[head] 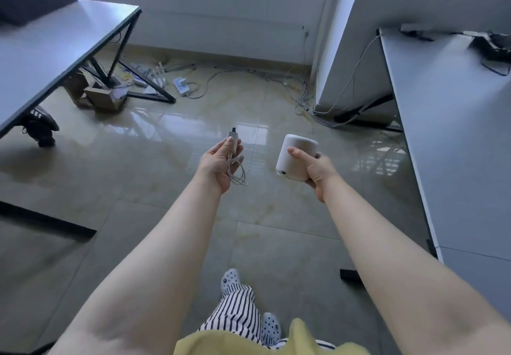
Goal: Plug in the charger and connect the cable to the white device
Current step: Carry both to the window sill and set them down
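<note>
A single wide-angle camera on the person's head is looking forward and steeply down. It is taking in both outstretched forearms close below the lens, the glossy tiled floor [171,216] beyond them, a table [41,58] at the left edge, another table [453,122] at the right, and the far wall [210,9].

White charger [232,141] with looped cable [238,172] held apart from the tilted cylindrical white device [296,158].

Bare forearms [387,247], a yellow top [276,341], black-and-white striped trousers [237,313], and white dotted clogs [231,278].
</note>
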A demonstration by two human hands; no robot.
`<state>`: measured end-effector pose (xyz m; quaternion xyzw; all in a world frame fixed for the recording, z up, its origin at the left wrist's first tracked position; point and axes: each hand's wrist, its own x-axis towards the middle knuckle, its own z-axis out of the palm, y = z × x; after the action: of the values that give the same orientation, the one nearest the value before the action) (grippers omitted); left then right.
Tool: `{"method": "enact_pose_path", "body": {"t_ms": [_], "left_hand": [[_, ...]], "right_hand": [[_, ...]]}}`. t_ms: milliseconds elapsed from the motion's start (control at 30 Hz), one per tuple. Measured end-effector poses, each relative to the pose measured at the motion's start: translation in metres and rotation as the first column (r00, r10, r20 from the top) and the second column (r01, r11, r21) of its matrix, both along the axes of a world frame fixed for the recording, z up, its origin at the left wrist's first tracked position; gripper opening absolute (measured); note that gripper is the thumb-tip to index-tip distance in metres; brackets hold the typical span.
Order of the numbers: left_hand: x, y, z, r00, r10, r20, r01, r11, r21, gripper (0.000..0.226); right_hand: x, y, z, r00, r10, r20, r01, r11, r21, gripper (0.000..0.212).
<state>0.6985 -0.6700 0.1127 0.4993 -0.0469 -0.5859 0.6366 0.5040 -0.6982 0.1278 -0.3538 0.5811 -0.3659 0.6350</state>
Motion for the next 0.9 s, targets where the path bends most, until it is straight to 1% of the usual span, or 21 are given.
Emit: {"method": "enact_pose_path", "body": {"t_ms": [200, 367, 500, 533, 600, 767, 900], "left_hand": [[0.042, -0.086, -0.008, 1.000, -0.006, 0.009, 0.006, 1.000, 0.007, 0.043], [0.087, -0.180, -0.021, 0.999, -0.052, 0.013, 0.052, 0.998, 0.018, 0.044], [0.122, -0.251, -0.017, 0.993, -0.111, 0.026, 0.110, 0.993, 0.034, 0.033], [0.130, -0.268, -0.014, 0.992, -0.127, 0.028, 0.126, 0.992, 0.033, 0.028], [0.146, -0.300, -0.009, 0.989, -0.141, 0.035, 0.141, 0.990, 0.026, 0.020], [0.173, -0.362, -0.004, 0.987, -0.157, 0.033, 0.157, 0.988, 0.012, 0.034], [0.191, -0.413, -0.005, 0.987, -0.158, 0.023, 0.158, 0.987, 0.005, 0.040]], "right_hand": [[0.043, -0.084, -0.004, 1.000, 0.001, -0.012, -0.001, 1.000, -0.005, 0.018], [0.087, -0.171, -0.010, 0.999, -0.027, -0.019, 0.027, 1.000, -0.006, 0.018], [0.121, -0.238, -0.007, 0.998, -0.063, -0.016, 0.063, 0.998, 0.005, 0.017], [0.129, -0.253, -0.005, 0.997, -0.076, -0.007, 0.076, 0.997, 0.003, 0.018], [0.143, -0.282, -0.001, 0.995, -0.097, 0.010, 0.097, 0.995, 0.002, 0.029], [0.171, -0.344, -0.001, 0.996, -0.090, -0.001, 0.090, 0.996, 0.010, 0.043], [0.190, -0.398, -0.005, 0.996, -0.093, -0.009, 0.093, 0.996, 0.014, 0.053]]}}
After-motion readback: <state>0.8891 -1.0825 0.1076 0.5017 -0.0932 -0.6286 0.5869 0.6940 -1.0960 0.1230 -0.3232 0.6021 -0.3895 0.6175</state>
